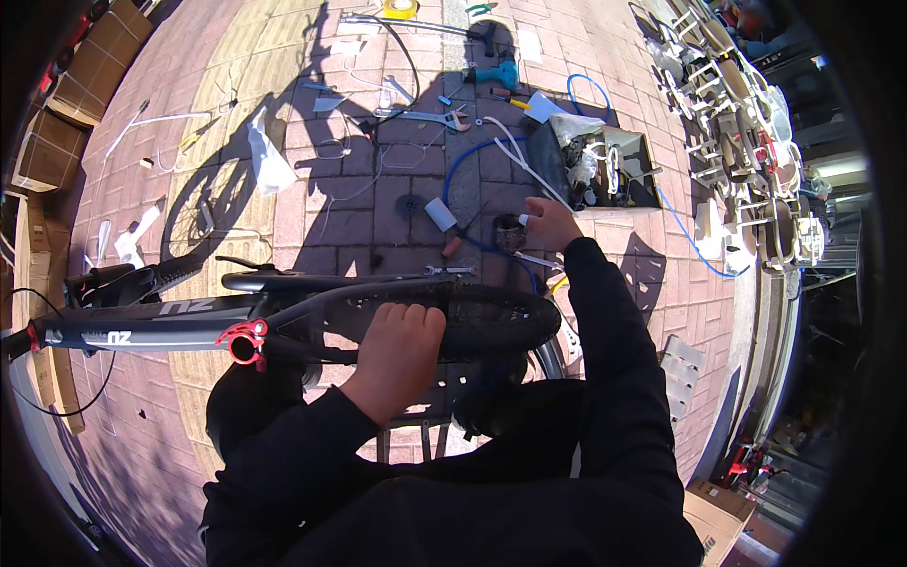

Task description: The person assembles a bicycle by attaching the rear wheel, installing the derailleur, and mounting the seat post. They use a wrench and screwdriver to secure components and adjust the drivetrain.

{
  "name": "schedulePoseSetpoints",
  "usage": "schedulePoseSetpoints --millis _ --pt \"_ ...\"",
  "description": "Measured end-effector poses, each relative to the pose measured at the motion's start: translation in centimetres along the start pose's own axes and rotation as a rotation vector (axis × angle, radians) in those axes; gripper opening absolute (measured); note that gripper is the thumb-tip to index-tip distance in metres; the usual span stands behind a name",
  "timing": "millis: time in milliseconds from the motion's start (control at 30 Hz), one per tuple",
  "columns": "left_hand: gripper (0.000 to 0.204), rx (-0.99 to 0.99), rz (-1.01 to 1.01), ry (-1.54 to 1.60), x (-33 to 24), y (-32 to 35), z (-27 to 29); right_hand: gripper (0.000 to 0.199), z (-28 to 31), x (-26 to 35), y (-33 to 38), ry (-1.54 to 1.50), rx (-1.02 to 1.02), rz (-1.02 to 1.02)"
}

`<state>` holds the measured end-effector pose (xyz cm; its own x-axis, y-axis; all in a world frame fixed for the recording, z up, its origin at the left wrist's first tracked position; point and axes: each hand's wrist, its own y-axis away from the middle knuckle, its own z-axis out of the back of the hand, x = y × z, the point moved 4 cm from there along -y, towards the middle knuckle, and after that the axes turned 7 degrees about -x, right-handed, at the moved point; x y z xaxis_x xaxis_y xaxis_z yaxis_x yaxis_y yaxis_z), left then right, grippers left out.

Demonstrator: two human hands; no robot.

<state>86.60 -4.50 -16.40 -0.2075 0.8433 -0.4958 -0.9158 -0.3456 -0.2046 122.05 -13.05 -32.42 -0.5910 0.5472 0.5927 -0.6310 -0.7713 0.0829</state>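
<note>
A grey and black bicycle frame (pixel 156 326) with a red seat clamp (pixel 243 342) lies across in front of me. At its right end is the black-tyred wheel (pixel 501 323). My left hand (pixel 402 359) is closed over this wheel beside the frame's stays, its fingertips hidden. My right hand (pixel 551 224) reaches forward, low over the paving, with its fingers drawn together. Something small and white shows at its fingertips, too small to name. Just left of them sits a small dark round object (pixel 510 232). A white cylinder (pixel 440 214) lies further left, near a wrench (pixel 451 270).
An open box of parts (pixel 624 170) stands beyond my right hand. An adjustable wrench (pixel 444 118), a teal power tool (pixel 496 75), yellow tape (pixel 401 8) and a blue hose (pixel 453 180) lie on the paving. Cardboard boxes (pixel 99 61) line the left; several metal-framed items (pixel 756 161) stand right.
</note>
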Motion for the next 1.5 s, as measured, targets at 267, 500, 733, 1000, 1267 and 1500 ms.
schedulePoseSetpoints --millis 267,500,733,1000,1267,1500 --pt "0.013 0.042 0.011 0.013 0.4 -0.3 -0.2 0.049 -8.2 -7.5 1.8 0.364 0.484 0.037" --pt "0.014 0.145 0.023 0.019 0.6 -1.0 -0.4 0.051 -13.5 -10.0 1.5 0.425 0.525 0.065" --pt "0.013 0.134 0.005 0.001 0.3 -1.2 -0.2 0.031 -13.3 -8.6 1.0 0.432 0.484 0.030" --pt "0.023 0.138 0.019 -0.034 0.1 -0.5 -0.2 0.019 -1.3 -0.7 -1.1 0.053 0.145 0.031" --pt "0.044 0.117 0.040 -0.073 -0.4 0.3 -0.1 0.012 9.0 9.0 3.6 -0.491 0.029 -0.031" --pt "0.040 0.093 0.056 -0.079 -0.2 0.5 -0.5 0.018 4.7 5.0 6.0 -0.113 0.438 -0.239"
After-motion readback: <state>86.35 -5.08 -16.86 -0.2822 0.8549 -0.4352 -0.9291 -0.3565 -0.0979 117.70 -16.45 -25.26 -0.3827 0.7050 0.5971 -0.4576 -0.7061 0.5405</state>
